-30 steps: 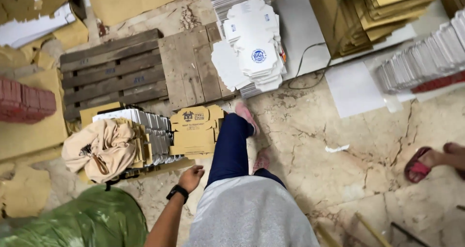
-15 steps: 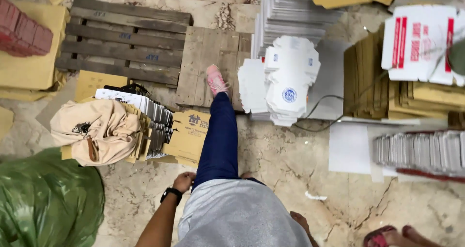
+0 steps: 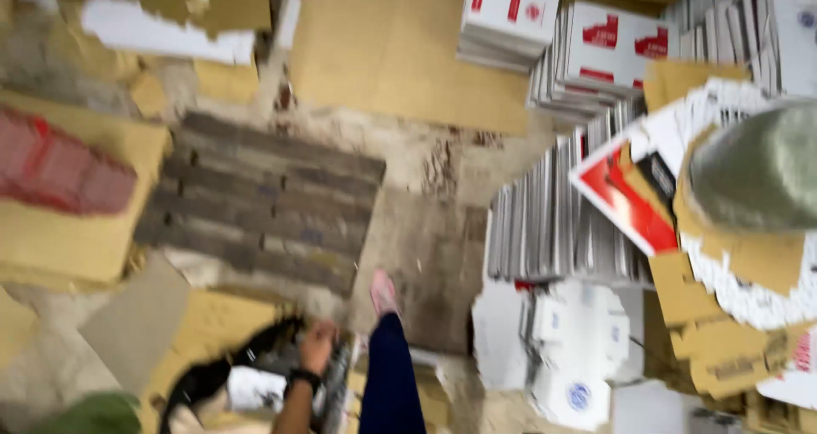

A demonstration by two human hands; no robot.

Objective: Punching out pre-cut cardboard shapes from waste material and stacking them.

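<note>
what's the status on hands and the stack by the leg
Left hand down on the flat-carton stack, grip blurred. Right hand out of view. Black strap beside the stack; leg steps toward the pallet.

Pallet: we see a dark wooden pallet point(image 3: 268, 200) lying flat on the floor, left of centre.
Brown board: we see a large cardboard sheet point(image 3: 400, 47) above the pallet, lying flat.
Red bundle: we make out a blurred red stack point(image 3: 59, 170) on yellow-brown cardboard at the left edge.
Flat cartons: we see white cartons with red panels point(image 3: 553, 21) stacked at the top right, and grey upright sheets point(image 3: 545, 221) below them.
Small white boxes: we see folded white boxes point(image 3: 570, 349) piled near the bottom right.
</note>
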